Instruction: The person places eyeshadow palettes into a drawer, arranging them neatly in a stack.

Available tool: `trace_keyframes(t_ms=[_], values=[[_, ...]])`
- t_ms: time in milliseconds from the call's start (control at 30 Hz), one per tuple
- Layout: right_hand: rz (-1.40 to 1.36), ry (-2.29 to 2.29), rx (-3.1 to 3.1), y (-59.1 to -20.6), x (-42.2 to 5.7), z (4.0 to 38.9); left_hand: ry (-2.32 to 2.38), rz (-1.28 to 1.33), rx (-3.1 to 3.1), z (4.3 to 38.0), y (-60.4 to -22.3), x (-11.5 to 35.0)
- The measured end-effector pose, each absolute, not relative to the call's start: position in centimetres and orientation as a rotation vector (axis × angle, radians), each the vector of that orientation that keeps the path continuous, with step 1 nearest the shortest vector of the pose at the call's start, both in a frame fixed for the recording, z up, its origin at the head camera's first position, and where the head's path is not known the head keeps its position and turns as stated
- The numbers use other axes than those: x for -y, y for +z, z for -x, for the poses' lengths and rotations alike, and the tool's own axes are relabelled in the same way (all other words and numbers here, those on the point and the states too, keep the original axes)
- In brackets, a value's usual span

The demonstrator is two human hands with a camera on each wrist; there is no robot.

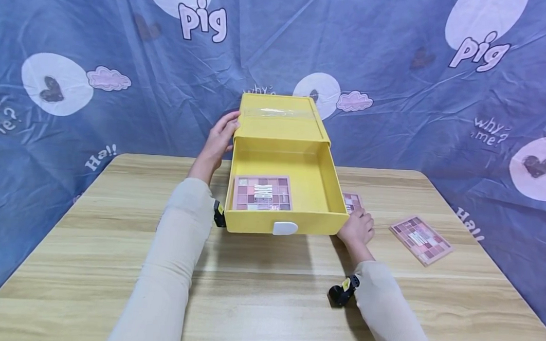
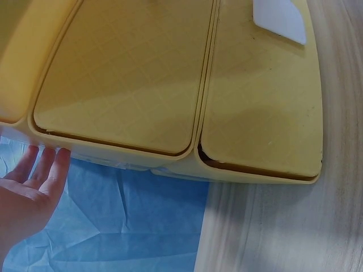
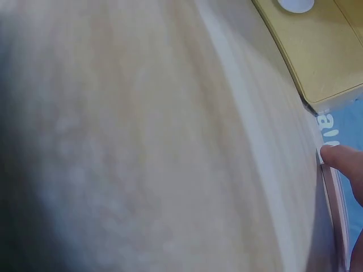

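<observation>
A yellow drawer unit (image 1: pixel 280 128) stands on the table with its top drawer (image 1: pixel 247 222) pulled out. Inside that drawer, at the front left, lies an eyeshadow palette (image 1: pixel 262 193) with a pink frame. My left hand (image 1: pixel 219 139) rests its fingers against the left side of the unit; they look extended in the left wrist view. Right of the drawer, my right hand (image 1: pixel 357 227) holds a second eyeshadow palette (image 1: pixel 352 201) by its edge, partly hidden by the drawer. In the right wrist view a fingertip touches that palette's edge (image 3: pixel 334 209).
A third eyeshadow palette (image 1: pixel 421 240) lies on the wooden table (image 1: pixel 266 304) to the right. The pulled-out drawer, with its white handle (image 1: pixel 285 228), overhangs the table. Closed lower drawers (image 2: pixel 122 79) show in the left wrist view. A blue printed cloth (image 1: pixel 279 42) hangs behind.
</observation>
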State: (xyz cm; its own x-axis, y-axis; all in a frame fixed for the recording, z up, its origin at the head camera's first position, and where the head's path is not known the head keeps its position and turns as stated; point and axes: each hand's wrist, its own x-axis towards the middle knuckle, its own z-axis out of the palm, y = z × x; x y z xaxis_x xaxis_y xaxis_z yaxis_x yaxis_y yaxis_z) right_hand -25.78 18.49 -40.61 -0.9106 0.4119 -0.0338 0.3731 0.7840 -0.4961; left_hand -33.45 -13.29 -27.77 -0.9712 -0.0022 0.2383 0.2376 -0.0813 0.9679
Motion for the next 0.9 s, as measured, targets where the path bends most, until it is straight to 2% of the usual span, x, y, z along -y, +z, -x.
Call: trace_keyframes(t_ms=[900], values=[[0.594, 0.828, 2.886, -40.64, -18.83, 25.29, -2.19, 0.223, 2.021, 33.43, -27.64, 13.28]])
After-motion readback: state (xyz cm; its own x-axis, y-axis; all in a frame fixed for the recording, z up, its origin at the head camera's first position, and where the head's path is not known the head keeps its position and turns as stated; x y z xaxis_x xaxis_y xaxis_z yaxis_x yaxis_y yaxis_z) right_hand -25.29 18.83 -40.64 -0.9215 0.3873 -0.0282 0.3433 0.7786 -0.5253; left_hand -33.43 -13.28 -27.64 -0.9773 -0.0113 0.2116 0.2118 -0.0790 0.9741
